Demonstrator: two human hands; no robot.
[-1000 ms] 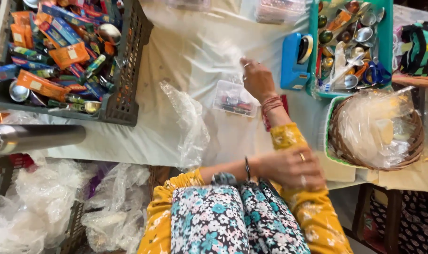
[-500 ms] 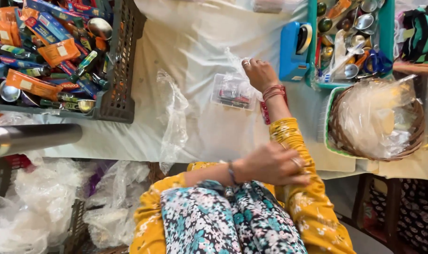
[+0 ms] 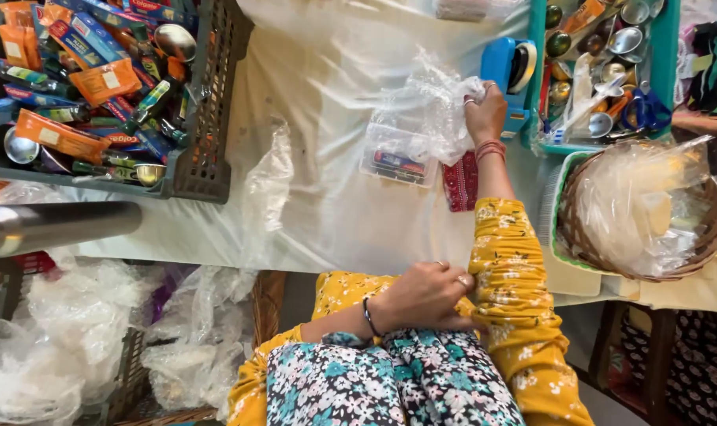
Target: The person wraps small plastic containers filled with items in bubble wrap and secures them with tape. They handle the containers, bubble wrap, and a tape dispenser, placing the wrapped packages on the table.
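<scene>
White-covered table (image 3: 343,213) fills the view, with a dark crate (image 3: 209,118) of tubes and sachets at far left, a teal tray (image 3: 666,79) of small steel bowls and spoons at far right, and a wicker basket (image 3: 690,260) of clear wrappers below the tray. Blue tape dispenser (image 3: 504,67) stands just left of the tray. Right hand (image 3: 485,114) is stretched out over the table, fingers pinched shut on the crumpled top of a clear plastic bag (image 3: 429,118); the bag's lower end rests on the cloth with a few small packed items (image 3: 398,162) inside. Left hand (image 3: 425,296) lies in the lap, fingers loosely curled, holding nothing. Step in hand looks like gathering the bag mouth of a filled packet. Closing it likely calls for the left hand to come up and steady the bag.
</scene>
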